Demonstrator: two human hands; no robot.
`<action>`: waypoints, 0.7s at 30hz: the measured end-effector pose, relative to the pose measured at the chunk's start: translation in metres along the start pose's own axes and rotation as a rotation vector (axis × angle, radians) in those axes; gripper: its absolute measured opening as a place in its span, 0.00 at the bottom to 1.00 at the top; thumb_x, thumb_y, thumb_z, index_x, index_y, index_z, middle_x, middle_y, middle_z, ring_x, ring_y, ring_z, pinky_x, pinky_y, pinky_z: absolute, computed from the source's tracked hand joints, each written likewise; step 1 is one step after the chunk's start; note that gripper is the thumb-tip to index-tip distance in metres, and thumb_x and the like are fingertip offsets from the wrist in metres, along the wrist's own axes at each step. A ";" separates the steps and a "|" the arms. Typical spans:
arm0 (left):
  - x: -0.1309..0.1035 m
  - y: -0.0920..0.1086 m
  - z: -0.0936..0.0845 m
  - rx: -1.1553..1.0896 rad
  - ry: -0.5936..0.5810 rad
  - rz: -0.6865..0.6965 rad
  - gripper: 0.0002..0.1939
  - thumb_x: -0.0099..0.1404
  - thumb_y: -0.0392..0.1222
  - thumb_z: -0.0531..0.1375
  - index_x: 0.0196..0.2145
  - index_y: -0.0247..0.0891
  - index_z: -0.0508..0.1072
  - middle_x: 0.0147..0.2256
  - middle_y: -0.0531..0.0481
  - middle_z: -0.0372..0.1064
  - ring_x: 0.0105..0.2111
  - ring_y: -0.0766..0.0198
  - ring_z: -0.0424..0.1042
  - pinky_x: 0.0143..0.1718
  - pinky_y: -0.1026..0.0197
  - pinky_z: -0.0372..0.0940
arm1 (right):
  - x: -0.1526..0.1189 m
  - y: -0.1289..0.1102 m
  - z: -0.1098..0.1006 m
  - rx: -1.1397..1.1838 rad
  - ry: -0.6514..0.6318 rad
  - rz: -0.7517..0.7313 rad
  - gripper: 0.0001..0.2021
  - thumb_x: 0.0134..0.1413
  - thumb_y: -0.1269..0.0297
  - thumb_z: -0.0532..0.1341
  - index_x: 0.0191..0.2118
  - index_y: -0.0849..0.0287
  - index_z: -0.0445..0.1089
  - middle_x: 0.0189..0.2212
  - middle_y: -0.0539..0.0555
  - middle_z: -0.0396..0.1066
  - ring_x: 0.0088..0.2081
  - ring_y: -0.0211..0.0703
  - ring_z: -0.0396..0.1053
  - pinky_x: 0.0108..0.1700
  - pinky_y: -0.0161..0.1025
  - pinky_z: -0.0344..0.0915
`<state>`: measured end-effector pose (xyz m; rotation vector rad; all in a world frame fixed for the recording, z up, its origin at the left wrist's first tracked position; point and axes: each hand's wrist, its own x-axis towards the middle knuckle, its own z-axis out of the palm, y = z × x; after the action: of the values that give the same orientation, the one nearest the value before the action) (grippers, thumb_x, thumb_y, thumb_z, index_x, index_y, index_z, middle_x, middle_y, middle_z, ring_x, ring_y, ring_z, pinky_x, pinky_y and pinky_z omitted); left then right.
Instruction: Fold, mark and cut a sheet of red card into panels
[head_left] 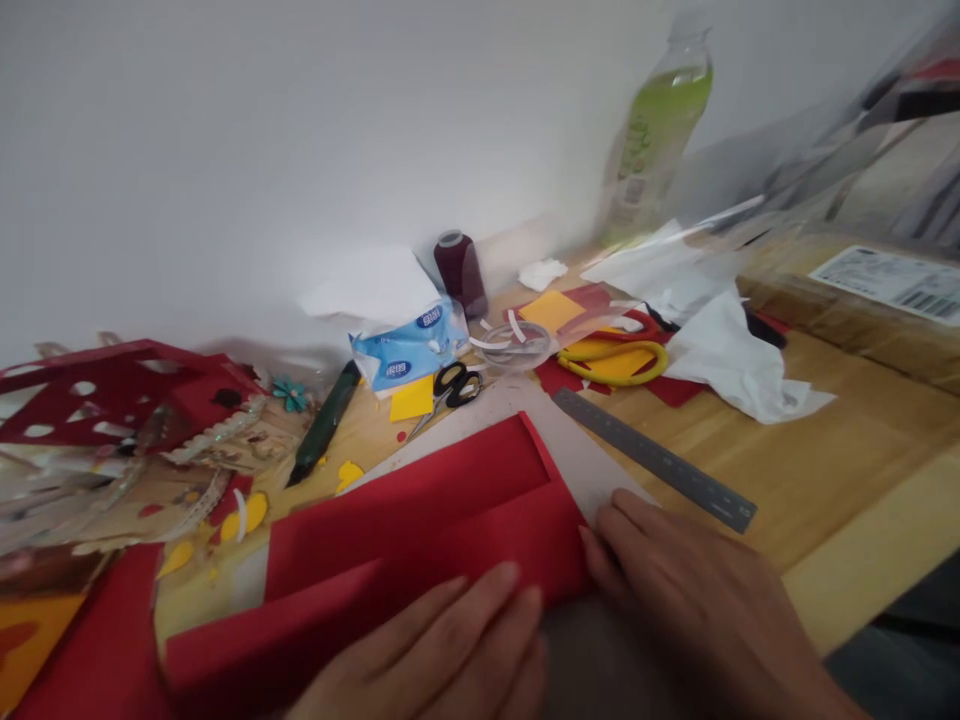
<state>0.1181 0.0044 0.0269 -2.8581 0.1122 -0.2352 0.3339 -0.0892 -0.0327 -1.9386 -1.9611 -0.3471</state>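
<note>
A folded sheet of red paper (405, 497) lies on a grey board (607, 455), its near part turned over the far part. My left hand (442, 650) rests with outstretched fingers on the near fold, pressing it. At the paper's right edge, my right hand (675, 590) has bent fingers, the thumb side against the edge and the fingertips near the board. A grey ruler (656, 455) lies to the right of the board. Beyond the paper are small black-handled scissors (450, 390) and a dark green cutter (326, 425).
A green drink bottle (660, 130), a thread spool (460, 272) and a blue tissue pack (410, 345) stand or lie toward the wall. Yellow-handled scissors (611, 372) lie among paper scraps and crumpled tissue (750, 360). Red decorated crafts (127, 390) sit at left, a cardboard box (862, 320) at right.
</note>
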 end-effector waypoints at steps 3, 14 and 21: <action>0.041 -0.008 0.023 -0.125 -0.013 -0.024 0.21 0.73 0.34 0.39 0.50 0.35 0.69 0.53 0.52 0.67 0.54 0.63 0.64 0.52 0.63 0.64 | -0.003 0.000 0.004 0.021 0.018 0.007 0.17 0.59 0.75 0.42 0.23 0.54 0.59 0.18 0.49 0.61 0.18 0.42 0.64 0.20 0.39 0.51; 0.040 -0.009 0.071 -0.263 -0.091 -0.071 0.19 0.73 0.34 0.40 0.57 0.27 0.59 0.59 0.42 0.57 0.60 0.57 0.52 0.56 0.57 0.61 | -0.008 -0.002 0.012 0.039 0.029 0.077 0.15 0.51 0.80 0.45 0.24 0.55 0.60 0.20 0.50 0.61 0.21 0.42 0.62 0.21 0.39 0.50; 0.040 -0.007 0.075 -0.284 -0.044 -0.125 0.21 0.71 0.31 0.36 0.56 0.25 0.59 0.55 0.36 0.62 0.60 0.56 0.51 0.51 0.58 0.65 | -0.025 -0.002 0.004 0.102 0.281 0.122 0.10 0.61 0.69 0.49 0.33 0.57 0.66 0.26 0.50 0.72 0.25 0.38 0.70 0.26 0.35 0.63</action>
<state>0.1701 0.0268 -0.0362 -3.1550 -0.0461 -0.1950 0.3311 -0.1100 -0.0469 -1.8243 -1.6432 -0.4498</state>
